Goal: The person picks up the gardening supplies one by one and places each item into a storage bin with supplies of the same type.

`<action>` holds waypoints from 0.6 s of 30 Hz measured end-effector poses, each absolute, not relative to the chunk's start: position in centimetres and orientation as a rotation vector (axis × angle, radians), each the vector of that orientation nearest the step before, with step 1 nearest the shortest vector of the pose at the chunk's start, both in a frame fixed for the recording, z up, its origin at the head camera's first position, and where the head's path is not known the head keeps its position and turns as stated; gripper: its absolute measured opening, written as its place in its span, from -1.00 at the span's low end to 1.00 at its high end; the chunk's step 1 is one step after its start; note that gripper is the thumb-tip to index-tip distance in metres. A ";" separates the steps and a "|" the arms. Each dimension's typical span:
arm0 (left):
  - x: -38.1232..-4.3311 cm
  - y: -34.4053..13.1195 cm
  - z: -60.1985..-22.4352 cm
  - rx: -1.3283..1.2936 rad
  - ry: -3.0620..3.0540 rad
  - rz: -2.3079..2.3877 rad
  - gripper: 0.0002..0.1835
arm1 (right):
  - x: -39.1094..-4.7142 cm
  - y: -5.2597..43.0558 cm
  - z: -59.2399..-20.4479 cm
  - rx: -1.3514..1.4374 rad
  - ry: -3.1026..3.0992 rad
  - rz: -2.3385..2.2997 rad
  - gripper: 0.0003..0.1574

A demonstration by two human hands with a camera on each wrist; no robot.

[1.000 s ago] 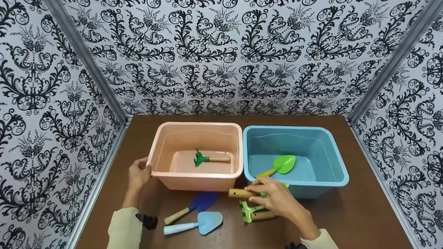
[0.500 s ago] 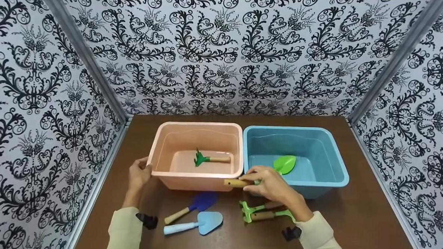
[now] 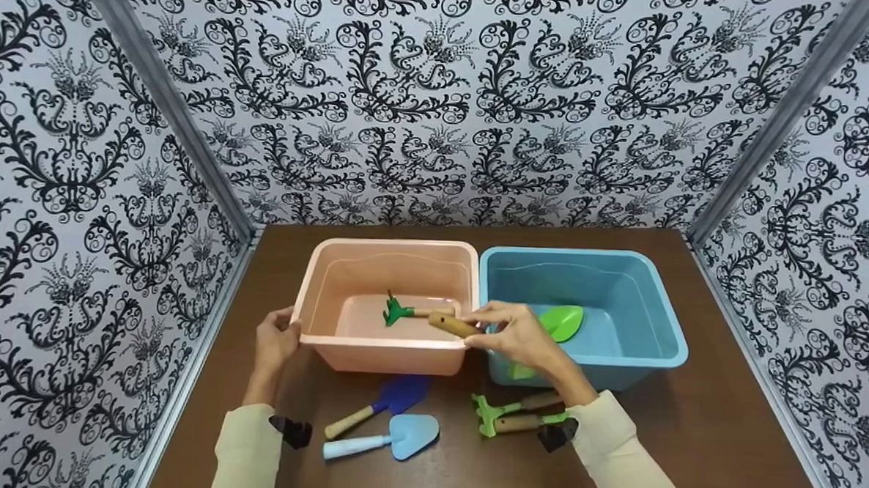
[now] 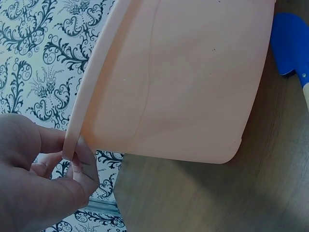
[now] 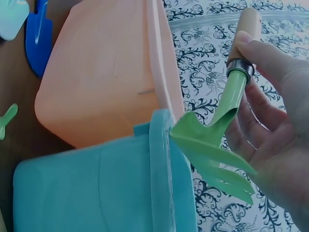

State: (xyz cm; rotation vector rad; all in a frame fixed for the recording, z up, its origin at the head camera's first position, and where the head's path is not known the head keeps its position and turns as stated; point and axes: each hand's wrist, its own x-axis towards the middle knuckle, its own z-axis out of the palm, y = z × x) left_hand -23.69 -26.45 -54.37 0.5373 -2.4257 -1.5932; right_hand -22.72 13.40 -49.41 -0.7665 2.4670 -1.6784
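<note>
My left hand [image 3: 276, 343] grips the rim of the peach tub [image 3: 385, 355] at its front left corner; the left wrist view shows thumb and fingers pinching the rim [image 4: 72, 140]. With my right hand [image 3: 522, 339] I hold a light green hand rake [image 5: 212, 145] by its wooden handle, near the metal collar. The handle [image 3: 449, 324] points left over the peach tub's front right corner. Below the hand, the rake's head hangs in front of the blue tub [image 3: 583, 375]. A dark green hand rake [image 3: 398, 311] lies in the peach tub, a green trowel [image 3: 563, 323] in the blue one.
Before the peach tub, a dark blue trowel [image 3: 402, 394] and a light blue trowel [image 3: 413, 437] lie on the brown table [image 3: 453, 479]. Two light green tools with wooden handles [image 3: 518, 422] lie before the blue tub. Patterned walls [image 3: 439, 127] enclose the table.
My right hand has lifted the hand rake from low in front of the blue tub, up and left to the tubs' adjoining rims. The left hand has kept its grip on the peach tub.
</note>
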 end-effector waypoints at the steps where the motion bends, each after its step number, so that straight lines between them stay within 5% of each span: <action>1: -23.7 -26.5 -54.4 0.538 -2.427 -1.592 -0.59 | -22.8 13.3 -49.4 -0.749 2.454 -1.690 -0.59; 18: -23.7 -26.5 -54.6 0.519 -2.405 -1.596 -0.60 | -25.2 10.9 -49.5 -0.695 2.388 -1.820 -0.61</action>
